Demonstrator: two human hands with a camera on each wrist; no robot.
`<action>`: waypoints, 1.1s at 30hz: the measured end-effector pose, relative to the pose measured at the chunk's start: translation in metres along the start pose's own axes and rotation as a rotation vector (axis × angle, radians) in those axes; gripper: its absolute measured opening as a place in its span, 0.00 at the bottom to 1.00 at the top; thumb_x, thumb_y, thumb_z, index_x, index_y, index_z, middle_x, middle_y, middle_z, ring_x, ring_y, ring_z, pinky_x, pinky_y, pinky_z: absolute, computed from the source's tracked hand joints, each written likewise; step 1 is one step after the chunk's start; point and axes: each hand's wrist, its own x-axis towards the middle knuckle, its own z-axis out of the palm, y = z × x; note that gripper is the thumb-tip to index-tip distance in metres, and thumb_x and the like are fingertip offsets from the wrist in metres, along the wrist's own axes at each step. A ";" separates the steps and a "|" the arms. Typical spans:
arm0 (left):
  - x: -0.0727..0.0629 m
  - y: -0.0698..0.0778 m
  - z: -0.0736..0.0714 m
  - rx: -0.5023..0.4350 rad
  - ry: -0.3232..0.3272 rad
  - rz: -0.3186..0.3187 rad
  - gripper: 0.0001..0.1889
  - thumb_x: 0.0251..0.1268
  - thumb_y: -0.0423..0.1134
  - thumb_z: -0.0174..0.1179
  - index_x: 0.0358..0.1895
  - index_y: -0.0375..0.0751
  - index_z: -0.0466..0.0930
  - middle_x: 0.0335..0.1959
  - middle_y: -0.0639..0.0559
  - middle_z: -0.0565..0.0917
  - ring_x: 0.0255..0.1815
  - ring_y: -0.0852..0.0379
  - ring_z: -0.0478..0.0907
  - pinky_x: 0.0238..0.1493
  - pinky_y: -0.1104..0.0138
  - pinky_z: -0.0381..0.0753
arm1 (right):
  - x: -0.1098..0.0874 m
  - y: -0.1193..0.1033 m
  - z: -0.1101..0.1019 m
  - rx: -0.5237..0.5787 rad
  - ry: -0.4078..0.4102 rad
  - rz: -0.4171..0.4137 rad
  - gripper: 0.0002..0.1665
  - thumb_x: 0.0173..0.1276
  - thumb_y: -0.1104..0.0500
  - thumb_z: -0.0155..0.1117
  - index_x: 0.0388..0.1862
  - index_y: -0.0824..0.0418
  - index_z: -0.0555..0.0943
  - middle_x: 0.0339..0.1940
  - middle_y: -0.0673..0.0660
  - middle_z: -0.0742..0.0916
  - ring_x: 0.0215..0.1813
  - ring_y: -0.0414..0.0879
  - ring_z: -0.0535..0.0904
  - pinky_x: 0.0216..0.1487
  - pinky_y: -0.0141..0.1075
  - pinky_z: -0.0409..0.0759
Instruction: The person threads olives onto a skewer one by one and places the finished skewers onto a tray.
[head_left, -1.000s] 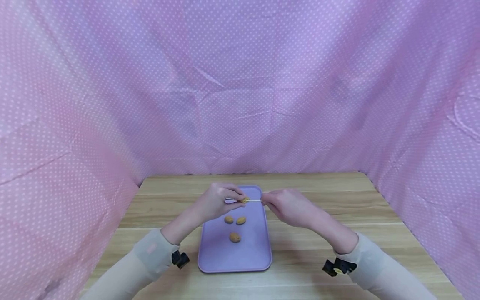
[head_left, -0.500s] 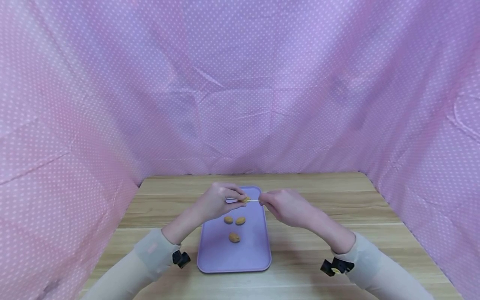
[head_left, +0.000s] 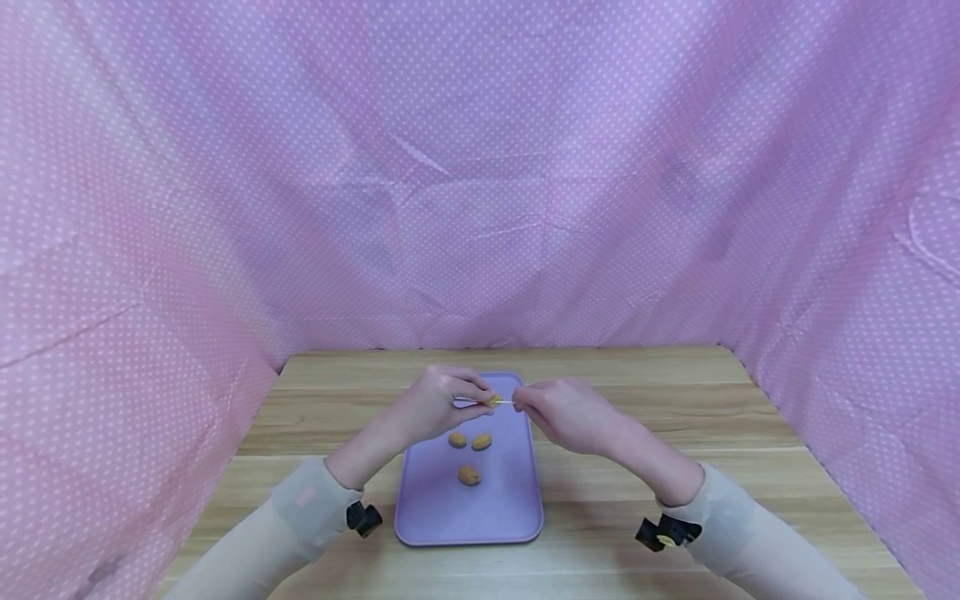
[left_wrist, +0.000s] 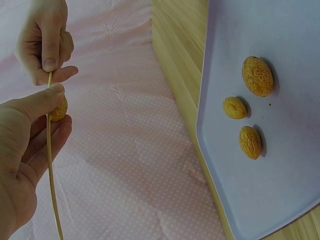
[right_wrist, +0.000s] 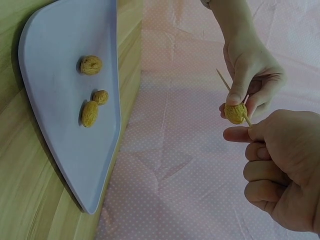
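My left hand [head_left: 437, 404] pinches a wrinkled golden dried date [right_wrist: 233, 115] between thumb and fingers, above the far end of the lilac tray [head_left: 502, 517]. A thin wooden skewer [left_wrist: 51, 175] runs through the date, and a long length of it reaches past my left palm. Its pointed tip shows beyond the left thumb in the right wrist view. My right hand [head_left: 573, 417] pinches the skewer's other end close beside the date, its remaining fingers curled. The skewer inside the date is hidden.
On the tray lie a larger brown date [head_left: 469, 475] and two smaller dates, one at left [head_left: 457, 439] and one at right [head_left: 482, 442]. The tray stands on a wooden table [head_left: 637, 517]. Pink dotted cloth [head_left: 480, 208] hangs around the back and sides.
My right hand has moved left, nearer to my left hand, and the bit of skewer showing between them has become shorter. My left hand and the dates on the tray stay nearly still.
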 end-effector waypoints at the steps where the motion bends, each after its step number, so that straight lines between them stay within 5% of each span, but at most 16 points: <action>1: 0.000 0.000 0.000 0.000 0.000 0.002 0.09 0.53 0.29 0.81 0.38 0.34 0.94 0.37 0.46 0.93 0.36 0.55 0.92 0.44 0.82 0.88 | 0.000 0.000 0.000 -0.002 0.000 0.000 0.07 0.76 0.67 0.65 0.39 0.55 0.83 0.34 0.47 0.91 0.28 0.32 0.76 0.29 0.25 0.79; 21: 0.003 0.004 0.003 0.002 0.019 0.017 0.09 0.53 0.29 0.82 0.38 0.34 0.94 0.36 0.46 0.93 0.36 0.56 0.92 0.43 0.83 0.88 | 0.003 -0.005 0.002 0.006 0.028 -0.015 0.08 0.75 0.68 0.64 0.38 0.55 0.84 0.33 0.48 0.91 0.25 0.31 0.74 0.26 0.22 0.76; 33: 0.007 0.010 0.002 0.029 0.012 0.009 0.09 0.54 0.30 0.81 0.39 0.35 0.94 0.37 0.48 0.93 0.35 0.57 0.92 0.41 0.83 0.88 | 0.005 -0.009 0.002 0.078 0.078 -0.005 0.12 0.76 0.67 0.63 0.30 0.57 0.82 0.22 0.46 0.82 0.22 0.28 0.67 0.22 0.19 0.68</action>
